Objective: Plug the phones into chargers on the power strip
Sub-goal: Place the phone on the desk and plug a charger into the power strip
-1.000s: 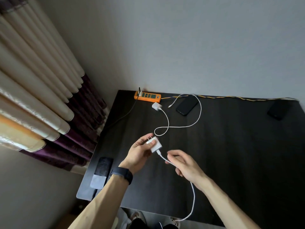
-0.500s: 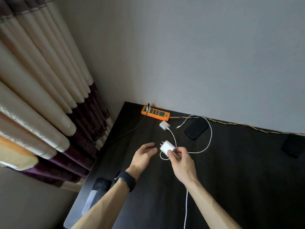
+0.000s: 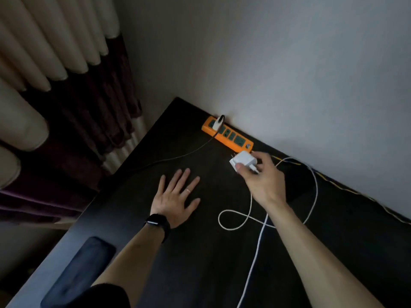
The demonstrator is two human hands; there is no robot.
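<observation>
An orange power strip [image 3: 226, 135] with green sockets lies against the wall at the back of the dark table [image 3: 200, 252]; one plug with a dark cord sits in its left end. My right hand [image 3: 261, 178] pinches a white charger [image 3: 243, 162] just in front of the strip's right end, prongs pointing up-left toward it. A white cable [image 3: 255, 250] runs from the charger down past my right forearm. My left hand [image 3: 178, 196] rests flat on the table, fingers spread. A dark phone [image 3: 77, 270] lies near the table's front left edge.
A second white cable [image 3: 313, 196] loops across the table right of my hand. A thin yellow cord [image 3: 347, 190] runs along the wall to the right. Cream and purple curtains [image 3: 55, 85] hang at the left, beyond the table's edge.
The charger passed from my left hand to my right, which has carried it up close to the strip. My left hand let go and settled flat on the table. The view moved closer.
</observation>
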